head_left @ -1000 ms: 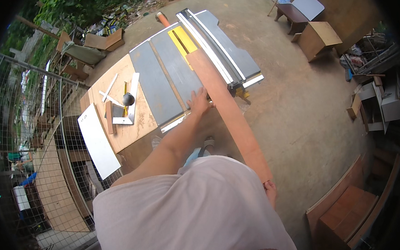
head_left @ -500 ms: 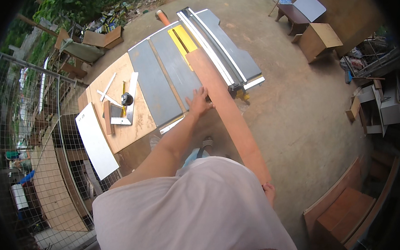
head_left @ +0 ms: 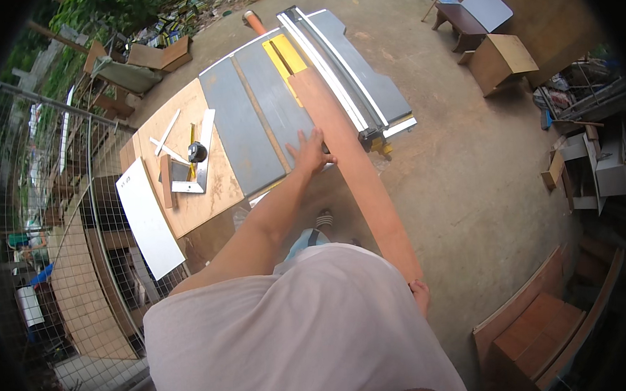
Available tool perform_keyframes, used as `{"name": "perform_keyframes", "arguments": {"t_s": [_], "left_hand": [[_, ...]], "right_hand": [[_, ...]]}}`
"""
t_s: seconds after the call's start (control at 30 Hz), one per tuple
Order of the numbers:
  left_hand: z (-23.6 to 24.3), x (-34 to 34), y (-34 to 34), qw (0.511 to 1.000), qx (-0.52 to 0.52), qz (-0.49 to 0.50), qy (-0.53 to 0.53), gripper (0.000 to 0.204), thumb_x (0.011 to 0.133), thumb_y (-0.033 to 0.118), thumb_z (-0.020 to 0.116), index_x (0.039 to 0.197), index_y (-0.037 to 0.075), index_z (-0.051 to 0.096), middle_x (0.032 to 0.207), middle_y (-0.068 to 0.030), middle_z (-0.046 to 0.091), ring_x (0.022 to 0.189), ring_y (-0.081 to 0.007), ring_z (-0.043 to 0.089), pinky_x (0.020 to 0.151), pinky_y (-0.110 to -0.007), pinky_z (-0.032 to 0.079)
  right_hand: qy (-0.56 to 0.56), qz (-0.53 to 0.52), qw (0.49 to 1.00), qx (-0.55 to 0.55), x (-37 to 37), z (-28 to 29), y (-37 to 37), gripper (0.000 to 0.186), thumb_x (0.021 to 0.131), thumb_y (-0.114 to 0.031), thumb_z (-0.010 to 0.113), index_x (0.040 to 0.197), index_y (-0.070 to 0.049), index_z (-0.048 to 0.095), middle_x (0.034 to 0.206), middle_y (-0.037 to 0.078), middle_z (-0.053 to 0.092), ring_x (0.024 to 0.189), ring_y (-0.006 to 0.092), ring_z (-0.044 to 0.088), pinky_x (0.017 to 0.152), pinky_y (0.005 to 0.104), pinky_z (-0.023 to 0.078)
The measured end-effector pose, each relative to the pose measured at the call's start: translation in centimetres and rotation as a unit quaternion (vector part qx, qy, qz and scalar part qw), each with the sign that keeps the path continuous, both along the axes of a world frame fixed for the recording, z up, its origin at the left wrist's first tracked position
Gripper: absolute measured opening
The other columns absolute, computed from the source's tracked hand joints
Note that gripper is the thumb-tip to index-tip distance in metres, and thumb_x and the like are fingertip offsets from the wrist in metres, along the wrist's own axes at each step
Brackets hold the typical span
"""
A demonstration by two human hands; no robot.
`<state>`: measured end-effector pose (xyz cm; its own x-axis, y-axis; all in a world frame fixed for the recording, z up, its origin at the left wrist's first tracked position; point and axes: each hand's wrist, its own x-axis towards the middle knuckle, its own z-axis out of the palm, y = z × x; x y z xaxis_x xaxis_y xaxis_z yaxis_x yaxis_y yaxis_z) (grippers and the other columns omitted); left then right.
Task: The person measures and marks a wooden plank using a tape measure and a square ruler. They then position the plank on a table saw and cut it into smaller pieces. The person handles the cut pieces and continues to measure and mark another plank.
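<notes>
A long reddish wooden board point(head_left: 361, 192) lies lengthwise on a grey table saw point(head_left: 256, 116), its far end over the yellow insert point(head_left: 281, 54), left of the rail fence point(head_left: 323, 66). My left hand point(head_left: 309, 153) is open, fingers spread on the saw top, thumb at the board's left edge. My right hand point(head_left: 418, 295) grips the board's near end, partly hidden by my shirt. On a plywood side table point(head_left: 209, 203) lie a square point(head_left: 204, 141), a black tape measure point(head_left: 197, 152), a wood block point(head_left: 167, 181) and white strips point(head_left: 170, 130). The saw blade cannot be made out.
A white panel point(head_left: 150, 220) lies at the side table's left, beside a wire mesh fence point(head_left: 71, 224). Cabinets and boxes point(head_left: 500, 62) stand at the right and back left. Wooden pieces point(head_left: 543, 325) lean at the lower right. Concrete floor point(head_left: 457, 201) surrounds the saw.
The board has slid a little forward, away from me, along the rail fence. My left hand has shifted slightly forward on the saw top; my right hand has moved forward with the board.
</notes>
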<state>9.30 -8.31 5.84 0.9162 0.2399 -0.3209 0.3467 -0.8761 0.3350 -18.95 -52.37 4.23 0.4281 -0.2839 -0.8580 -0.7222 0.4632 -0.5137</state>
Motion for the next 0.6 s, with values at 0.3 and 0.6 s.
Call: {"name": "perform_keyframes", "arguments": {"t_s": [0.3, 0.6], "left_hand": [[1.2, 1.4, 0.9, 1.000, 0.023, 0.006, 0.020, 0.117, 0.067, 0.056, 0.082, 0.159, 0.013, 0.022, 0.166, -0.0033, 0.024, 0.154, -0.0410, 0.004, 0.110, -0.079, 0.001], [0.6, 2.4, 2.6, 1.000, 0.017, 0.011, -0.007, 0.112, 0.071, 0.055, 0.078, 0.159, 0.014, 0.022, 0.166, -0.0018, 0.023, 0.153, -0.0416, 0.003, 0.111, -0.079, 0.000]], "right_hand": [[0.003, 0.022, 1.000, 0.004, 1.5, -0.1, 1.1, 0.029, 0.095, 0.001, 0.058, 0.119, -0.003, 0.042, 0.108, 0.021, 0.059, 0.091, 0.0348, 0.066, 0.084, 0.0501, 0.058], [-0.032, 0.038, 0.998, 0.027, 2.6, -1.3, 2.2, 0.025, 0.096, 0.002, 0.056, 0.117, -0.001, 0.043, 0.109, 0.021, 0.059, 0.094, 0.0356, 0.066, 0.086, 0.0513, 0.058]]}}
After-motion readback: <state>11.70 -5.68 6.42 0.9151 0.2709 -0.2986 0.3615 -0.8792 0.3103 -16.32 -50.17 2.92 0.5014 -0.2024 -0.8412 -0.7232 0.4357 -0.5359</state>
